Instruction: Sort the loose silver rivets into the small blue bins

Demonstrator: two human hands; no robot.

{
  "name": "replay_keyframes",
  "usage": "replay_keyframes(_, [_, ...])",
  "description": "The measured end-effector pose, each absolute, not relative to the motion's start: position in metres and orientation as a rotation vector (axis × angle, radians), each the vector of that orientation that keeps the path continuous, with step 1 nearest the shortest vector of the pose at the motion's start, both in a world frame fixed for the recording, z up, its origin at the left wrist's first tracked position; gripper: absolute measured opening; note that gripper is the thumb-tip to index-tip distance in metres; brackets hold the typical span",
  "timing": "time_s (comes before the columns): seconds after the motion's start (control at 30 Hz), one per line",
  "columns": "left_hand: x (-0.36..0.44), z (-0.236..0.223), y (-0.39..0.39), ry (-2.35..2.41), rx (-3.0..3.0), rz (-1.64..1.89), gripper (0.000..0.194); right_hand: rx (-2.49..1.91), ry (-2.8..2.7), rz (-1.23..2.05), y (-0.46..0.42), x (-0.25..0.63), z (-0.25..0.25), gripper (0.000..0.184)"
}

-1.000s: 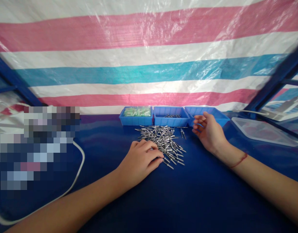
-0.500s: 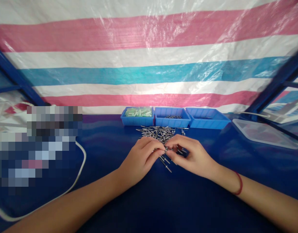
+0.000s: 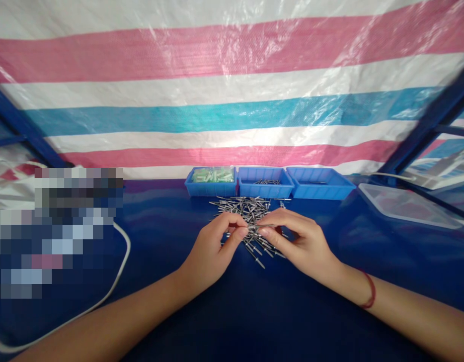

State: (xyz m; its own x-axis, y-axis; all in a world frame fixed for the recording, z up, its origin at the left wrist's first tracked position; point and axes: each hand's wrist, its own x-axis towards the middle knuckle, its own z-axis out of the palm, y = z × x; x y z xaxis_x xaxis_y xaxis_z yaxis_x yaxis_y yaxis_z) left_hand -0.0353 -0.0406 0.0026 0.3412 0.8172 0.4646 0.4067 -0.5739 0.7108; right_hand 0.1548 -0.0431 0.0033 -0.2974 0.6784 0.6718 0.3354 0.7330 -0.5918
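A loose pile of blind rivets [image 3: 256,205], thin metal pins with silvery bodies, lies on the blue table under my fingertips. My left hand [image 3: 217,241] comes in from the left, its thumb and forefinger pinched on the end of a rivet [image 3: 252,229] over the pile. From the other side my right hand [image 3: 305,241], with a red cord at its wrist, pinches the rivet between thumb and fingers. The small gap between both hands shows a bit of metal; the fingertips hide the rest.
Behind the pile stand three blue bins: the left bin [image 3: 211,190] holds green-and-white pieces in clear plastic, the middle bin [image 3: 265,191] rivets, the right bin [image 3: 322,192] a few. A clear plastic lid [image 3: 409,206] lies right. A white cable [image 3: 122,261] curves at left.
My fingertips have drawn slightly apart over the pile, showing more metal between them. The view has shifted a little, and both hands stay pinched.
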Motion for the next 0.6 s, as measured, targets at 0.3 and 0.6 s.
replay_keyframes(0.3, [-0.0351, 0.0004, -0.0434, 0.929, 2.263, 1.051, 0.011, -0.767, -1.862, 0.468, -0.0464, 0.1521, 0.0032, 0.006])
replay_keyframes(0.6, [-0.0332, 0.0024, -0.0426, 0.992, 2.206, 1.071, 0.007, -0.790, -1.846, 0.510, -0.0464, 0.1507, 0.0029, 0.004])
